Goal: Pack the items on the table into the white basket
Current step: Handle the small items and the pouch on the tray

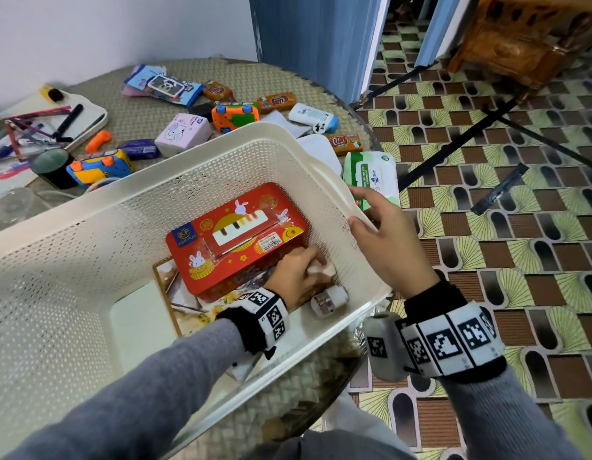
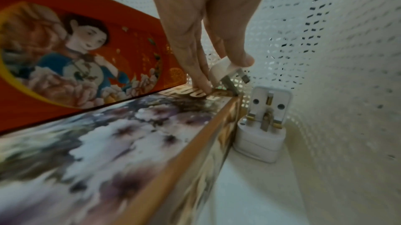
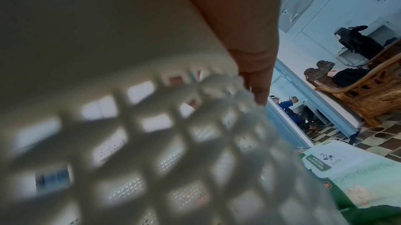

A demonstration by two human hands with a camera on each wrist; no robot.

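Observation:
The white perforated basket fills the middle of the head view, tilted toward me. Inside it a red tin box lies on a flat floral picture box. My left hand reaches into the basket's right corner and pinches a small white plug just above the flat box's corner. A second white plug adapter stands in the corner against the basket wall. My right hand grips the basket's right rim, thumb inside.
On the woven table beyond the basket lie several loose items: orange toy car, blue-yellow toy, pink tissue pack, orange snack bars, white power bank, wet wipes pack, a pen tray.

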